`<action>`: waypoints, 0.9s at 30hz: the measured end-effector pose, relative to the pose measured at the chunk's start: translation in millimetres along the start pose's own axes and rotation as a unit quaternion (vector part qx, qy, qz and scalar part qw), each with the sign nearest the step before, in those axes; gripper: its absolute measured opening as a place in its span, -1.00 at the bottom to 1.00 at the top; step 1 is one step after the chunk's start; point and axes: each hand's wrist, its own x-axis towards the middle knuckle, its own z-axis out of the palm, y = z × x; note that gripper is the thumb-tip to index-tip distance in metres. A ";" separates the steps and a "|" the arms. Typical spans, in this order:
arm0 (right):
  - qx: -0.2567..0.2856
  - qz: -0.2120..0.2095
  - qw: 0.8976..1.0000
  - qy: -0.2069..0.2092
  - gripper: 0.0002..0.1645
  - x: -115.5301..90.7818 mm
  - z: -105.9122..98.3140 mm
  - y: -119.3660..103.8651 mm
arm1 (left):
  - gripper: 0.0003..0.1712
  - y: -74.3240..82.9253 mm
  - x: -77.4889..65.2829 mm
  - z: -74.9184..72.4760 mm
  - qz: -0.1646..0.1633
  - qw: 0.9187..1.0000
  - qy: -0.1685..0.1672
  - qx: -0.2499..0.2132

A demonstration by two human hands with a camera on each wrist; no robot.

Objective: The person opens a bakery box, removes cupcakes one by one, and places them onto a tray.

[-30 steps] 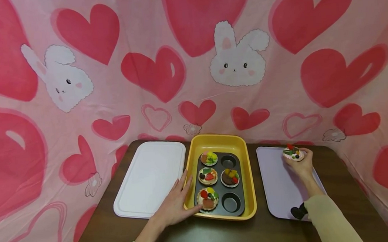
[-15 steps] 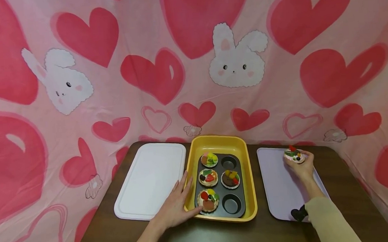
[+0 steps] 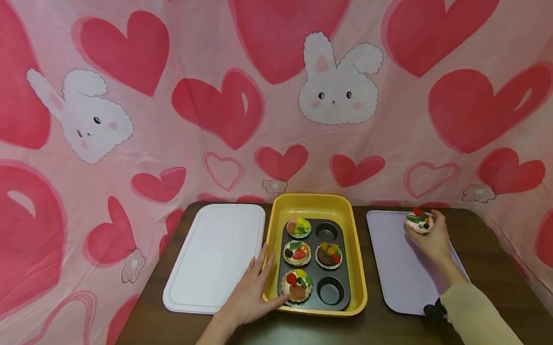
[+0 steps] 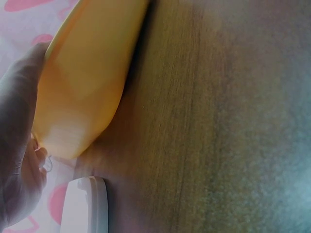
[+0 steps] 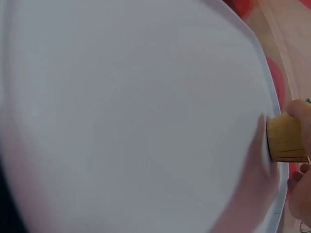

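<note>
At the far right end of the lavender tray (image 3: 391, 260), my right hand (image 3: 435, 239) holds a toy fruit tart (image 3: 419, 221) by its sides. White cream, a strawberry and green pieces top it. In the right wrist view the tart's tan cup (image 5: 285, 138) stands at the tray's rim, its base on or very near the surface. My left hand (image 3: 251, 295) rests on the near left rim of a yellow bin (image 3: 360, 273), fingers spread and straight. Inside the bin sits a dark muffin pan (image 3: 313, 265) with several fruit tarts (image 3: 296, 286) in its cups.
A white tray (image 3: 215, 255) lies left of the bin. Two pan cups on the right side, far cup (image 3: 326, 231) and near cup (image 3: 330, 290), hold nothing. A dark strap-like piece (image 3: 434, 310) hangs at the right sleeve. A pink heart-patterned cloth (image 3: 273, 114) hangs behind the table.
My right wrist and forearm have shifted slightly to the right, and the fingers have adjusted around the tart, which has barely moved. My left hand has kept its place on the bin.
</note>
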 end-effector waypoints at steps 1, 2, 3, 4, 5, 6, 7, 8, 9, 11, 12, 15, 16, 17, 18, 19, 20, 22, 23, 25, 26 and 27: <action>-0.009 -0.022 1.000 0.002 0.19 -0.3 -1.2 0.0 | 0.34 0.2 0.2 -0.1 0.001 1.000 0.001 0.002; -0.018 -0.042 0.999 0.006 0.21 -0.6 -2.4 -0.2 | 0.34 0.2 0.3 -0.2 0.001 1.000 0.002 0.002; -0.027 -0.056 0.998 0.009 0.22 -1.5 -3.7 -0.8 | 0.34 0.2 0.4 -0.2 0.002 1.000 0.002 0.002; -0.036 -0.065 0.997 0.011 0.23 -2.6 -4.9 -1.4 | 0.35 0.3 0.4 -0.2 0.001 1.000 0.002 0.002; -0.044 -0.074 0.996 0.012 0.24 -3.9 -5.9 -2.2 | 0.35 0.4 0.4 -0.3 0.001 1.000 0.001 0.002; -0.054 -0.082 0.995 0.015 0.24 -5.3 -7.0 -2.9 | 0.35 0.3 0.4 -0.2 0.000 1.000 0.000 0.002; -0.062 -0.092 0.994 0.018 0.23 -6.3 -7.4 -3.6 | 0.35 0.4 0.3 -0.4 -0.002 1.000 -0.001 0.002; -0.068 -0.102 0.992 0.022 0.23 -7.3 -8.0 -4.2 | 0.35 0.5 0.2 -0.4 -0.003 1.000 -0.001 0.000; -0.074 -0.113 0.990 0.027 0.22 -8.3 -8.2 -4.8 | 0.35 0.6 0.2 -0.4 -0.004 1.000 -0.001 0.000; -0.085 -0.146 0.985 0.039 0.23 -10.4 -8.3 -5.9 | 0.35 0.6 0.2 -0.5 -0.007 1.000 -0.003 0.000; -0.091 -0.165 0.981 0.047 0.24 -11.2 -8.3 -6.6 | 0.35 0.6 0.3 -0.5 -0.008 1.000 -0.002 0.001; -0.115 -0.225 0.965 0.063 0.28 -15.4 -7.6 -10.4 | 0.34 0.4 0.4 0.2 -0.006 1.000 0.000 0.004; -0.125 -0.238 0.961 0.062 0.30 -17.6 -6.9 -12.2 | 0.34 0.5 0.5 -0.1 -0.004 1.000 0.001 0.006; -0.135 -0.248 0.957 0.061 0.32 -20.1 -6.3 -14.2 | 0.34 0.5 0.7 -0.4 -0.002 1.000 0.002 0.009; -0.144 -0.263 0.952 0.063 0.30 -22.7 -5.2 -16.1 | 0.34 0.5 1.0 -0.7 0.000 1.000 0.003 0.012; -0.148 -0.277 0.947 0.063 0.28 -25.7 -3.7 -18.1 | 0.34 0.6 1.1 -1.1 0.001 1.000 0.004 0.015; -0.152 -0.291 0.942 0.064 0.25 -28.5 -1.8 -20.2 | 0.34 0.5 1.4 -1.5 0.003 1.000 0.005 0.019; -0.147 -0.310 0.937 0.064 0.21 -33.7 3.2 -25.1 | 0.34 0.3 1.7 -1.9 0.003 1.000 0.006 0.022; -0.144 -0.324 0.933 0.066 0.20 -36.3 5.6 -28.1 | 0.34 0.2 1.7 -1.7 0.003 1.000 0.006 0.023; -0.134 -0.341 0.929 0.058 0.20 -41.7 10.6 -35.4 | 0.34 0.0 1.6 -1.1 0.003 1.000 0.006 0.023; -0.133 -0.343 0.929 0.049 0.20 -44.7 12.9 -39.9 | 0.34 -0.1 1.4 -0.7 0.003 1.000 0.006 0.022; -0.131 -0.341 0.930 0.036 0.21 -48.1 14.8 -44.5 | 0.34 -0.1 1.2 -0.2 0.003 1.000 0.006 0.020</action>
